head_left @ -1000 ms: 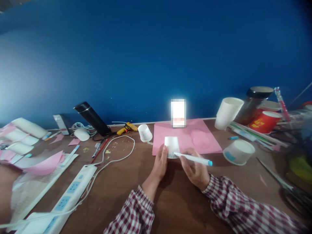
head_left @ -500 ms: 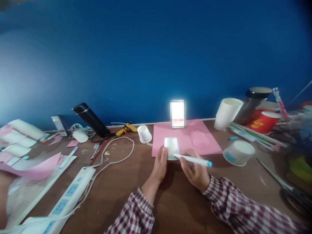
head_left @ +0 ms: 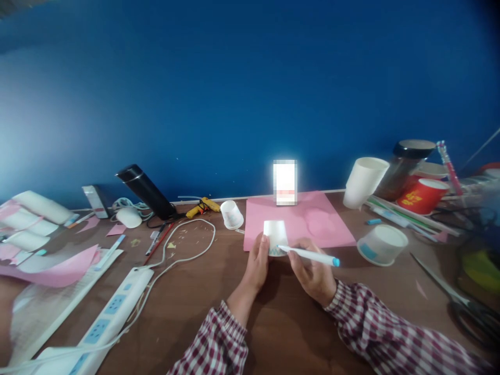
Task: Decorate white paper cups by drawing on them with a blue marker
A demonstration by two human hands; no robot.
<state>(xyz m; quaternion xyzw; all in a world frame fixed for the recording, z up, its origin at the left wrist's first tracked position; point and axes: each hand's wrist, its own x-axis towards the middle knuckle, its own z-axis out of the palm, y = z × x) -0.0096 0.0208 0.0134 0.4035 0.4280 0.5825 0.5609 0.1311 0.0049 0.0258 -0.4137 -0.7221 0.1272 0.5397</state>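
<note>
Left hand [head_left: 257, 263]: wrapped around the side of a small upturned paper cup [head_left: 275, 235], steadying it on the wooden desk [head_left: 187, 302] at the near edge of the pink sheet [head_left: 312, 221]
Right hand [head_left: 310, 273]: fingers closed on a white marker [head_left: 308, 255] with a blue end; tip touching the cup's lower wall
Risk: the light cup may turn or tip under tip pressure, smearing the line; a loosened left grip would cause it
Nearby: second small cup [head_left: 232, 214] lying tilted, well apart
</note>
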